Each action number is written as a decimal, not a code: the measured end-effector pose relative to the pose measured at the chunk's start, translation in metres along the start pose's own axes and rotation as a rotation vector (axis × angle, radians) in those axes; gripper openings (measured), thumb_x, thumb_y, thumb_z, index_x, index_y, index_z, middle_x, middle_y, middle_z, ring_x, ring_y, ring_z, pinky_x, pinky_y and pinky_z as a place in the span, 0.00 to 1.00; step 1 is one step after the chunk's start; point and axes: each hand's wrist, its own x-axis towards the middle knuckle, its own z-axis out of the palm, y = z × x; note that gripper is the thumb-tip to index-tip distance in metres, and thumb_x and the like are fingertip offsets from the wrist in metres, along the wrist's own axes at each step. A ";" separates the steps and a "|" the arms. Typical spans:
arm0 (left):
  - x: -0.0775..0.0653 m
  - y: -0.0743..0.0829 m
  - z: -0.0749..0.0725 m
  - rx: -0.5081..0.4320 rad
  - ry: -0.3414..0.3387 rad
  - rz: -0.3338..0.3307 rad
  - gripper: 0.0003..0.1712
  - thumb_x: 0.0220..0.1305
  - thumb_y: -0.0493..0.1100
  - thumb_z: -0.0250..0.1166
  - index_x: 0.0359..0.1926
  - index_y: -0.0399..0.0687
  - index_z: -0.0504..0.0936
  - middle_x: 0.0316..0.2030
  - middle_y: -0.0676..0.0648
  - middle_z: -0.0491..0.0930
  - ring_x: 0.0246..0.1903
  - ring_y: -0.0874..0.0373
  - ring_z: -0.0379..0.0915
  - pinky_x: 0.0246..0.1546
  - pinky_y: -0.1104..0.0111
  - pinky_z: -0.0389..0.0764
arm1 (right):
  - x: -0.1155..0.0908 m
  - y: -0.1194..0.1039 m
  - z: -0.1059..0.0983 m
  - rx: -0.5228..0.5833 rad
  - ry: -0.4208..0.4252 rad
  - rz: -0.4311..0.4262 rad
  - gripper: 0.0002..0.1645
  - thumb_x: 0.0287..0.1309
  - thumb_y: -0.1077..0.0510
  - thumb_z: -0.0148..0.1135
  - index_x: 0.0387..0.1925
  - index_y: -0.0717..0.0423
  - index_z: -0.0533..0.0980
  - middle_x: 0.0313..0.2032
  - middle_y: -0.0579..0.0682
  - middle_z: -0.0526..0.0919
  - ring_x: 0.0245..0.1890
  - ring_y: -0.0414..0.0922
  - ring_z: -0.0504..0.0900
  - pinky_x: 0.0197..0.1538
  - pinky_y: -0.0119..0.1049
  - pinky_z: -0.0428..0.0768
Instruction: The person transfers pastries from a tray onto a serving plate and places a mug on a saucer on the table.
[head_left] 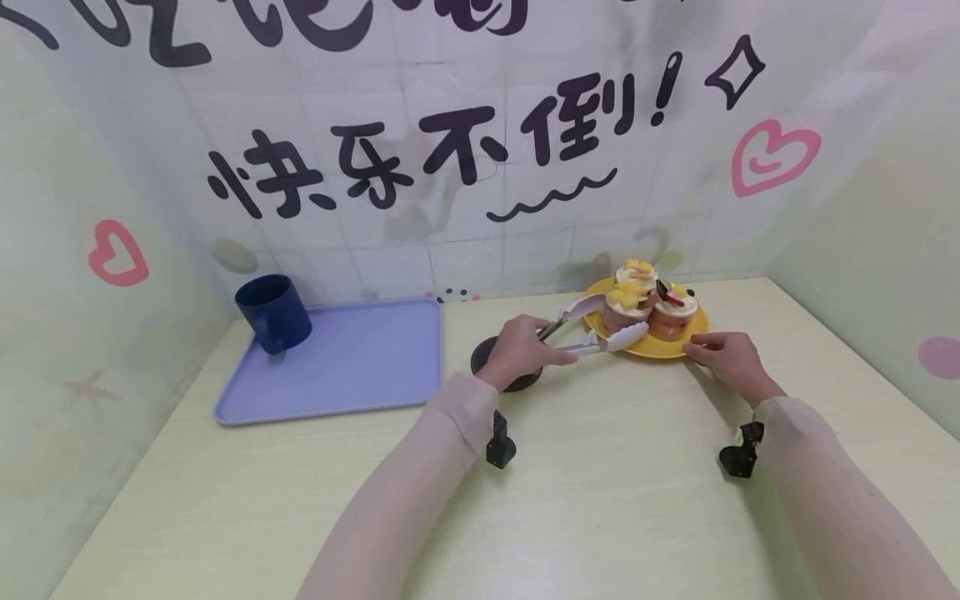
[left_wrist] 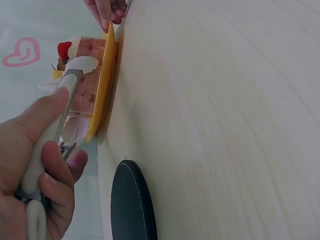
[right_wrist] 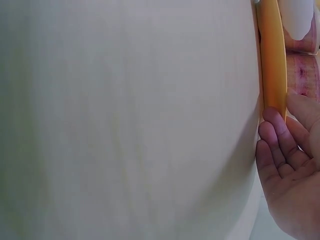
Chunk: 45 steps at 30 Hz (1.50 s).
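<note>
My left hand [head_left: 519, 354] grips a pair of tongs [head_left: 588, 343] with white heads. The heads are spread on either side of a fruit-topped cake cup [head_left: 627, 312] on a yellow plate [head_left: 658, 349]; whether they touch it I cannot tell. Two more cups share the plate: one with yellow fruit [head_left: 636, 272] behind and one with a red and dark topping [head_left: 675, 315] to the right. My right hand [head_left: 731, 360] pinches the plate's near right rim, thumb above and fingers below, as the right wrist view shows. The left wrist view shows the tongs' handle [left_wrist: 45, 137] in my palm.
Beneath my left hand lies a round black coaster [head_left: 525, 381] with a stitched edge. A blue-violet tray [head_left: 367, 358] is on the left, with a dark blue mug [head_left: 273, 315] at its back left corner. A printed wall covering [head_left: 465, 250] stands behind the table.
</note>
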 end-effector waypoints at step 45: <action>-0.031 -0.004 -0.034 -0.036 -0.091 0.036 0.29 0.42 0.56 0.74 0.38 0.38 0.78 0.13 0.52 0.68 0.11 0.61 0.64 0.13 0.71 0.67 | -0.002 -0.001 0.001 0.006 -0.011 -0.002 0.35 0.64 0.45 0.51 0.57 0.74 0.65 0.52 0.70 0.71 0.45 0.56 0.67 0.41 0.35 0.68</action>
